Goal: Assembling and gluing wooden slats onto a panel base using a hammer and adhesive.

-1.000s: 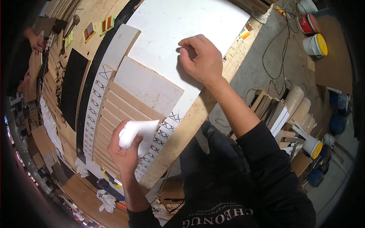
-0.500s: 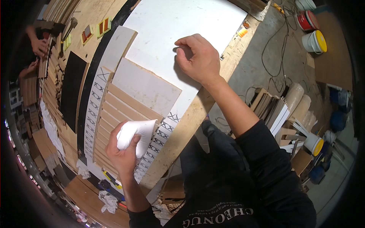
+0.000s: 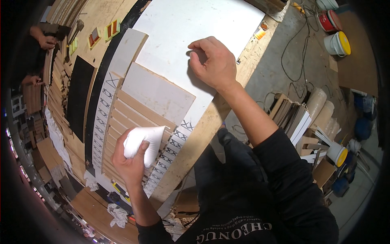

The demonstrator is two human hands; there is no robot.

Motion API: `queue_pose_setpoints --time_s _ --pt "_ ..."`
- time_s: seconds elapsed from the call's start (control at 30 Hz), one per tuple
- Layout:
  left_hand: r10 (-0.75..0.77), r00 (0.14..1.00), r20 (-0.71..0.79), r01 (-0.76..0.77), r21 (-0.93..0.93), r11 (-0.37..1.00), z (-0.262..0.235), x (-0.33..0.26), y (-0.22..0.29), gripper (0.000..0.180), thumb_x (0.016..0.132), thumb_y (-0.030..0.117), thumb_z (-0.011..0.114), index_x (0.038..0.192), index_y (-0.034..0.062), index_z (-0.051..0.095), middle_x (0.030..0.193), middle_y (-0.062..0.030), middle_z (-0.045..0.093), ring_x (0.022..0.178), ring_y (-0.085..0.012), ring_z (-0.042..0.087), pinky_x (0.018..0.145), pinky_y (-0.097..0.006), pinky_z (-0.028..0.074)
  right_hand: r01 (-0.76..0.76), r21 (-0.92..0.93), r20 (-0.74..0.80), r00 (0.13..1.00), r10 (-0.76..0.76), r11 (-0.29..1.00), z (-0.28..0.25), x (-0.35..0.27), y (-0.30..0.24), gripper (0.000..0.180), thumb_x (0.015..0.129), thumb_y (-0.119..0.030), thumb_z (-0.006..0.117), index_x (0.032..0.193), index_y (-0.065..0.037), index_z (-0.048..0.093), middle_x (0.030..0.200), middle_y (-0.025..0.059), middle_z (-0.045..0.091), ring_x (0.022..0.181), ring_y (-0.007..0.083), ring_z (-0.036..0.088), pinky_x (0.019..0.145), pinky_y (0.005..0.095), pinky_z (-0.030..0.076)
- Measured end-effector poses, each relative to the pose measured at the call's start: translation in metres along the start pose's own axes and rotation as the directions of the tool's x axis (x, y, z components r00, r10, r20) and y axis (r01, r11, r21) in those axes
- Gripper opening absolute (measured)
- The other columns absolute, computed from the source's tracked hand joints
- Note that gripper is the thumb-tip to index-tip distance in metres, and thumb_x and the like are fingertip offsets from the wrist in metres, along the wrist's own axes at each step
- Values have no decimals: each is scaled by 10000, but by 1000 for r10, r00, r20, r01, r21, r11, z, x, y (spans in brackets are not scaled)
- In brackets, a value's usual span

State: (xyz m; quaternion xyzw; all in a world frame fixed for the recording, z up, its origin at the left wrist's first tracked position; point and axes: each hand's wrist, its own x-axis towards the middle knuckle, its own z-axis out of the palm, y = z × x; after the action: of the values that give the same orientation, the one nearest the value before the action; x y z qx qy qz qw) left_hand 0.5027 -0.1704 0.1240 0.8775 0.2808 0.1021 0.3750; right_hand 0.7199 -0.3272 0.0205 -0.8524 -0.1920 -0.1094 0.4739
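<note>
My left hand is wrapped round a plump white bag with a pointed corner that sticks out to the right. Below the bag, a row of brown wooden strips lies side by side with narrow gaps, between two white border strips marked with black crosses. A greyish flat board lies against the far end of the row. My right hand is over the white tabletop, fingers loosely curled, thumb apart from the forefinger and nothing visible between them.
Another person's hand is by stacked wood pieces at the far left. A black panel and small yellow-edged blocks lie across the bench. Buckets, cables and bundled strips stand on the floor to the right.
The bag in my left hand has shifted slightly left and tilted a little. My right hand stays nearly in place. The other person's hands have moved at the far left.
</note>
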Motion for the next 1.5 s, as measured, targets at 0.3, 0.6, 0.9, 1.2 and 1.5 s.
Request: queue_pose_setpoints --time_s 0.3,0.6,0.9,1.2,1.5 --pt "-15 1000 -14 15 -3 1000 -5 7 -4 375 709 36 745 1054 -1 605 926 -91 643 840 -146 604 763 -268 480 -30 -18 33 999 31 999 0 0 -2 121 717 -168 607 818 -119 652 760 40 590 689 214 592 609 336 488" --pt "-10 1000 -25 10 0 1000 -10 19 -5 376 704 43 757 1046 -3 608 912 -91 647 831 -143 605 745 -266 480 -22 -102 123 992 35 995 -6 5 -7 119 713 -162 607 822 -118 628 770 51 552 743 223 561 652 346 473" --pt "-13 1000 -2 13 37 999 -18 35 -4 340 768 137 723 1050 -14 607 895 -79 640 818 -127 579 745 -265 465 -49 -139 181 981 74 989 -7 6 -10 133 715 -157 601 842 -125 619 804 58 538 769 225 549 671 351 463" --pt "15 997 -70 -8 99 995 -27 56 -10 331 723 92 748 1022 22 625 851 -89 663 775 -127 615 711 -261 482 -78 -135 199 975 104 988 -8 8 -17 145 712 -161 605 848 -120 630 818 60 548 785 228 555 693 349 465" --pt "31 994 -102 -18 124 992 -36 80 -19 336 732 151 757 1012 16 630 855 -89 665 774 -126 615 716 -259 482 -76 -148 202 974 105 986 -7 9 -16 164 701 -163 610 857 -116 630 815 64 549 780 236 554 689 351 463"
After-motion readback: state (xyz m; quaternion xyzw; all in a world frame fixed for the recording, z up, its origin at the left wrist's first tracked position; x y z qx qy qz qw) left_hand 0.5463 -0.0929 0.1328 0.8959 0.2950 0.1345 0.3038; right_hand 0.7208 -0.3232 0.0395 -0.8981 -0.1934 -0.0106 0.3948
